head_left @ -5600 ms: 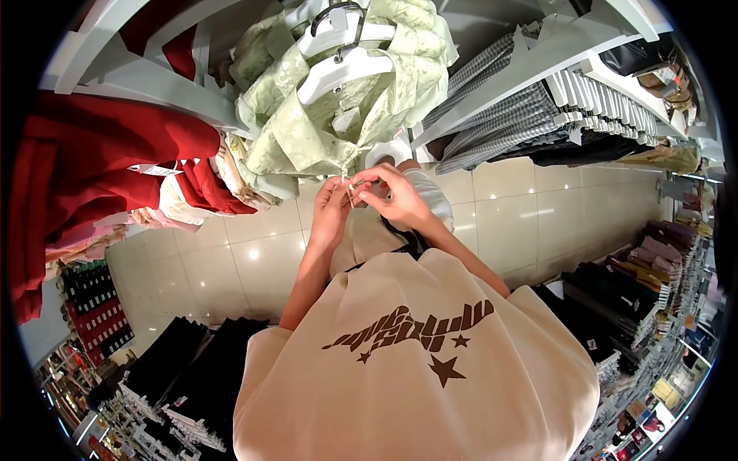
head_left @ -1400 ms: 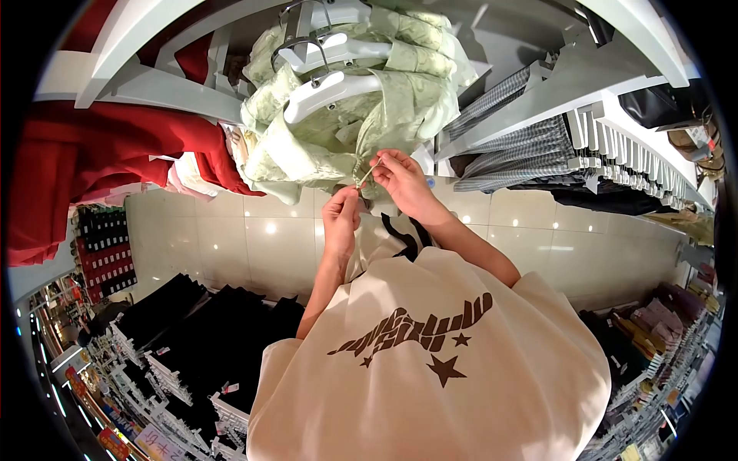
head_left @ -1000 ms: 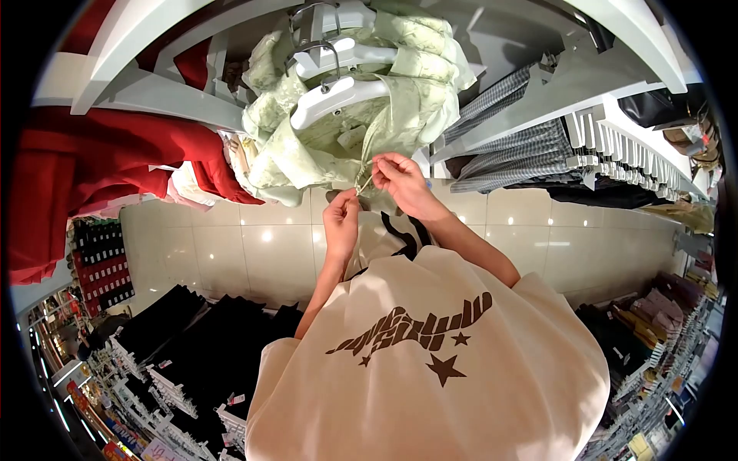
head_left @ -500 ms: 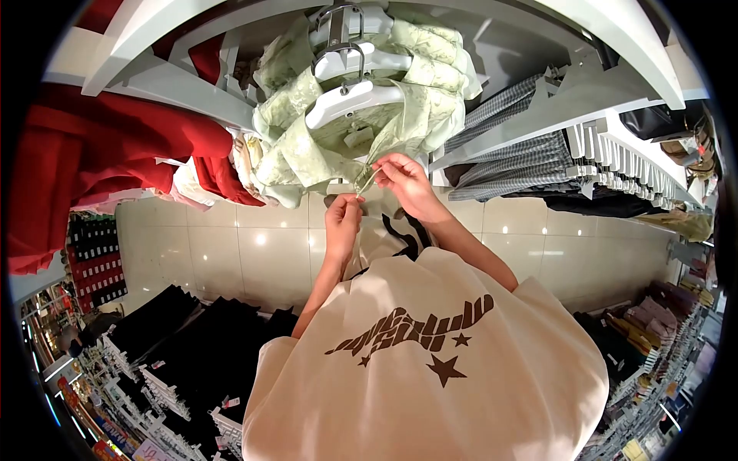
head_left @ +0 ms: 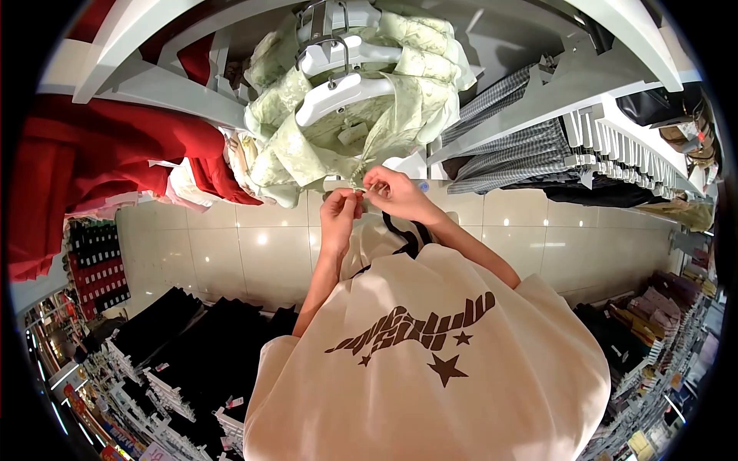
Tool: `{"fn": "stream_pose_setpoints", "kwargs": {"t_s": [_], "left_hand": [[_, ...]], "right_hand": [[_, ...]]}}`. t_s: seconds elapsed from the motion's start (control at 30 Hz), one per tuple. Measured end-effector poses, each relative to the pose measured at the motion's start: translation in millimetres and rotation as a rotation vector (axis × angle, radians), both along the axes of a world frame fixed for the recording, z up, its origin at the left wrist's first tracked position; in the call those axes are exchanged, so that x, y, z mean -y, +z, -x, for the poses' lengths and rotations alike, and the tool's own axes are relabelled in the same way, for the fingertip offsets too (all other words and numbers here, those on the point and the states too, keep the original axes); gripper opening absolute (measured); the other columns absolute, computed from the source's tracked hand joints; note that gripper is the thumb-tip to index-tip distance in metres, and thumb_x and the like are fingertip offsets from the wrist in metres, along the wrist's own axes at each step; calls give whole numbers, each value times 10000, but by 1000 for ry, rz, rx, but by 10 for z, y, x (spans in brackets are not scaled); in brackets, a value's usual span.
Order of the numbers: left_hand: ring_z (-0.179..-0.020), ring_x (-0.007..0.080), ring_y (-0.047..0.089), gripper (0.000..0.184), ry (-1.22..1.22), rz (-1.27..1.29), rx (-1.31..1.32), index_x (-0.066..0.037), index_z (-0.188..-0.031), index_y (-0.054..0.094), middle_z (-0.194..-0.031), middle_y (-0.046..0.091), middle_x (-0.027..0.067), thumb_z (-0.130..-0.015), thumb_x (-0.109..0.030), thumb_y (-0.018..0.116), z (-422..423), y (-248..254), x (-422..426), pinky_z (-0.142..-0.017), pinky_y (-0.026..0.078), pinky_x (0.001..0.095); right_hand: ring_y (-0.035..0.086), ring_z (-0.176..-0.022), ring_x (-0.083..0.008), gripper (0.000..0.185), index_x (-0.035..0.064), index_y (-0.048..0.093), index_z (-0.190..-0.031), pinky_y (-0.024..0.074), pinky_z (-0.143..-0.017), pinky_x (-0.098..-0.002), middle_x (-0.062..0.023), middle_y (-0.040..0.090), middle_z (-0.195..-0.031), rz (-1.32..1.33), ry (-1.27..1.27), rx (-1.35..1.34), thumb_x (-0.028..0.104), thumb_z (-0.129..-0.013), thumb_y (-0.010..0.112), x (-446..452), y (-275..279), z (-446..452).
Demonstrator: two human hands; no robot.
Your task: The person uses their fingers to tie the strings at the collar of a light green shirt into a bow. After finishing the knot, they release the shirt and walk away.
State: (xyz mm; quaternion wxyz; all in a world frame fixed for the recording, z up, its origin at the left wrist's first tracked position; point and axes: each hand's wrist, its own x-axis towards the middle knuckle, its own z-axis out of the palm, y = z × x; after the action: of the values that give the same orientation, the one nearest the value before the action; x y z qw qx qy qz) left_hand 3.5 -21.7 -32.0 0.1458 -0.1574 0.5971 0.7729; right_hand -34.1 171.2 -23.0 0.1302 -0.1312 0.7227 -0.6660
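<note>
A pale green patterned blouse hangs from a white hanger, its neckline open and a white tag inside the collar. Its gathered front runs down to my fingers. My left hand is closed in a pinch on a thin pale tie at the lower front of this blouse. Close beside it, fingertips nearly touching, my right hand pinches the same area of the tie. The fingers partly hide the tie, so its exact shape there is unclear.
More pale green blouses hang behind the front one. Red garments hang at left, grey checked garments at right. Black garments on white hangers stand lower left, with more clothing lower right. White shelf frames surround the rail.
My right hand has come down and closer to my left hand. The left hand has shifted slightly left and down. The view has moved a little, and the blouse hangs in much the same place.
</note>
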Motion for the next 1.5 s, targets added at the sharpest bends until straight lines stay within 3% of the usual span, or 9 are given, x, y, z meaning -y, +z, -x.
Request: {"fn": "stream_pose_setpoints", "kwargs": {"t_s": [0.2,0.27,0.47,0.63,0.73,0.8,1.23,1.43,1.5], "left_hand": [[-812,73,588,104,-72,132,-27,-23,-1046,683,-964,716,24,-1053,-69,589,-28,-37,1,-737,490,244],[-720,33,488,109,21,215,-179,-4,-1024,667,-826,622,-33,-1049,-61,577,-42,-93,-53,-629,404,229],[-711,30,440,97,62,291,-161,-5,-1010,654,-792,554,-50,-1040,-61,581,-46,46,-95,-621,371,228],[-701,22,423,72,95,277,-149,-16,-1023,638,-778,525,-63,-1041,-76,602,-51,20,-103,-609,349,224],[-695,17,416,53,128,256,-130,-23,-1032,630,-772,515,-70,-1035,-75,622,-56,34,-104,-603,339,216],[-692,14,416,45,141,239,-120,-26,-1036,627,-772,514,-73,-1030,-70,633,-59,24,-91,-601,336,211],[-539,-15,353,58,234,86,-84,-21,-1047,694,-702,517,-98,-1005,-60,680,-153,-100,18,-467,236,201],[-523,-3,361,78,266,16,29,-20,-1049,693,-704,531,-85,-1013,-87,678,-143,-18,20,-454,243,207],[-531,-1,372,95,253,-27,68,-21,-1049,691,-708,535,-78,-1022,-109,672,-144,-28,63,-459,251,206]], "right_hand": [[701,-734,-250,178,11,643,-1096,546,-666,-362,-158,723,-903,-145,0,-207,105,-960,709,97,-34,60],[697,-711,-249,162,14,646,-1089,542,-647,-360,-147,720,-870,-162,13,-165,97,-963,703,76,2,58],[671,-632,-237,135,8,641,-1064,499,-585,-348,-115,705,-799,-135,31,-130,96,-980,699,88,179,53],[685,-628,-234,138,18,640,-1068,499,-589,-340,-111,694,-770,-14,-47,-190,113,-990,701,128,125,59],[657,-578,-262,113,20,672,-1066,506,-581,-361,-130,708,-757,-157,13,-106,99,-989,693,80,166,68],[711,-620,-275,113,53,702,-1082,541,-597,-357,-122,733,-771,-211,3,-212,106,-983,691,115,47,75],[762,-700,-297,135,81,724,-1094,574,-615,-369,-128,757,-784,-285,122,-276,113,-970,684,141,203,56],[725,-647,-340,133,46,667,-1034,547,-580,-409,-177,712,-725,-236,58,-125,152,-967,712,146,124,29],[624,-551,-299,143,22,659,-1012,465,-542,-362,-154,664,-672,-294,-28,-235,144,-970,720,149,32,13]]}}
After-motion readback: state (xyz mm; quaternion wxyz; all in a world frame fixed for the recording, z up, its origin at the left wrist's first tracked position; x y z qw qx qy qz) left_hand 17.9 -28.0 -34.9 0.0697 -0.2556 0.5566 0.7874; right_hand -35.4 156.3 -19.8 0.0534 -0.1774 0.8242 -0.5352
